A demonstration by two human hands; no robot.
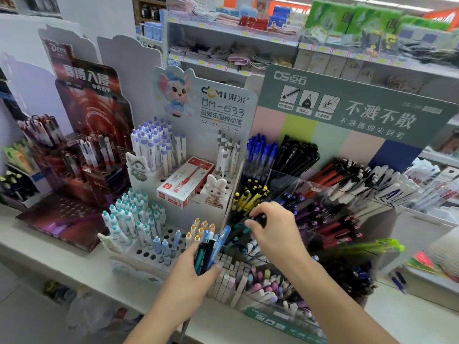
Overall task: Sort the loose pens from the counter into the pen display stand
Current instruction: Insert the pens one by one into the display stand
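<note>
My left hand (191,274) grips a bundle of loose pens (211,247), blue, teal and dark, held upright in front of the stands. My right hand (272,228) reaches over the clear acrylic pen display stand (298,184) and pinches a dark pen with a teal end (248,223) at one of its middle compartments. That stand holds blue, black, yellow, purple, red and white pens in separate sections. To its left stands a white cardboard stand with holes (154,254) holding white click pens.
A red and white pen box (185,181) lies in the white stand. A dark red cardboard stand (82,155) is at the left. Erasers (231,276) fill the front tray. Green pens (372,247) lie at the right. Shop shelves (236,33) rise behind.
</note>
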